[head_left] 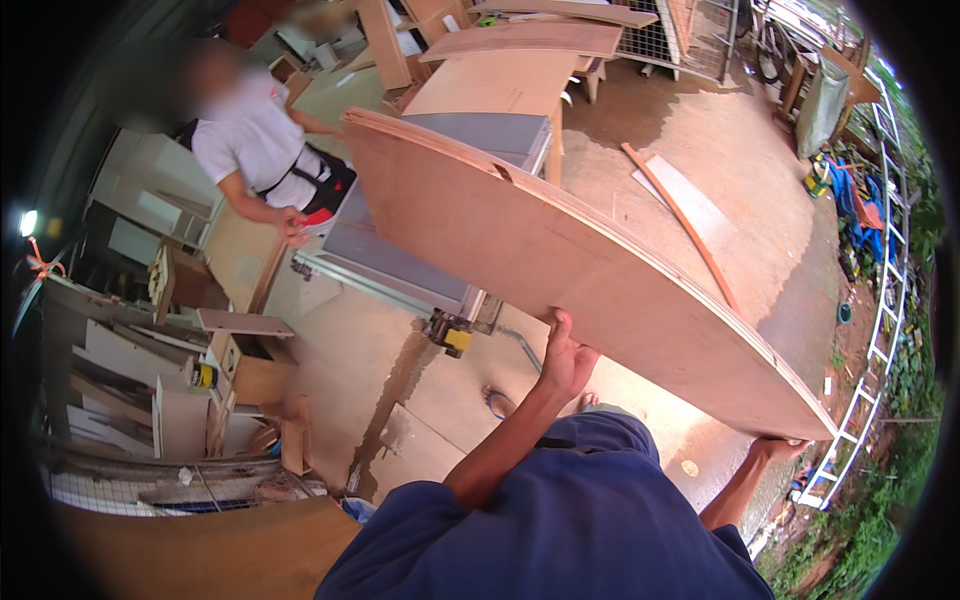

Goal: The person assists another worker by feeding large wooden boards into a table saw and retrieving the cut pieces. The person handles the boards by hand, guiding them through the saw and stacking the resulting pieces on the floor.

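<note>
I hold a long plywood panel tilted on its side, its layered edge uppermost. My left hand grips its lower edge near the middle, thumb against the face. My right hand holds it at the right end, fingers curled under the corner. The panel's far end reaches over a grey-topped table saw with a metal rail along its side. A co-worker in a white T-shirt stands at the left of the saw, hands apart from mine.
Stacked boards lie beyond the saw. Offcuts and wooden boxes crowd the left. An orange strip and white board lie on the concrete floor. A white ladder runs along the right edge beside plants and piled items.
</note>
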### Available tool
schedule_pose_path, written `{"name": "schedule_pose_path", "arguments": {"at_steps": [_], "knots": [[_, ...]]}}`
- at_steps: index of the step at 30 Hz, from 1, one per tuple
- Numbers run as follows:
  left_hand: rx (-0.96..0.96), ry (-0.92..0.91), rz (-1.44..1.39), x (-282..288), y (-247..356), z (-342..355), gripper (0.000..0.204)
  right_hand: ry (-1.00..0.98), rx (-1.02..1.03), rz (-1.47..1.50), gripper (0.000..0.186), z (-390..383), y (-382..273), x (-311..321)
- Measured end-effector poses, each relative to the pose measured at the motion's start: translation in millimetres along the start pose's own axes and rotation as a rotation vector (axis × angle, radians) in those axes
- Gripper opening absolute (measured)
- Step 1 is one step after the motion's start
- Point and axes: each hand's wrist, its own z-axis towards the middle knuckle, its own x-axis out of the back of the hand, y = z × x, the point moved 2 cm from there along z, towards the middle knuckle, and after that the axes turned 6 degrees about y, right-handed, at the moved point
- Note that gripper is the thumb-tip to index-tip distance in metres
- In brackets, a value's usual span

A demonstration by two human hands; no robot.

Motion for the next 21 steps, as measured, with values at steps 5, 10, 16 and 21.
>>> {"name": "schedule_pose_path", "arguments": {"at_steps": [5,10,16,21], "knots": [[-0.101,-0.043,-0.055,-3.9,27.8,-5.6,0.080,-0.067,0.076,0.026,0.065,-45.9,-22.4,-66.2],[-0.270,0.043,-0.048,-12.0,84.1,-16.9,0.081,-0.266,-0.196,0.088,0.064,-53.4,-26.4,-95.8],[-0.469,0.082,-0.184,13.4,192.7,-40.9,0.077,-0.629,-0.104,0.043,0.081,-83.5,-54.2,-113.6],[-0.553,0.419,-0.125,18.0,273.7,-96.1,0.083,-1.207,0.164,-0.060,0.089,-150.7,-106.1,-127.6]]}}
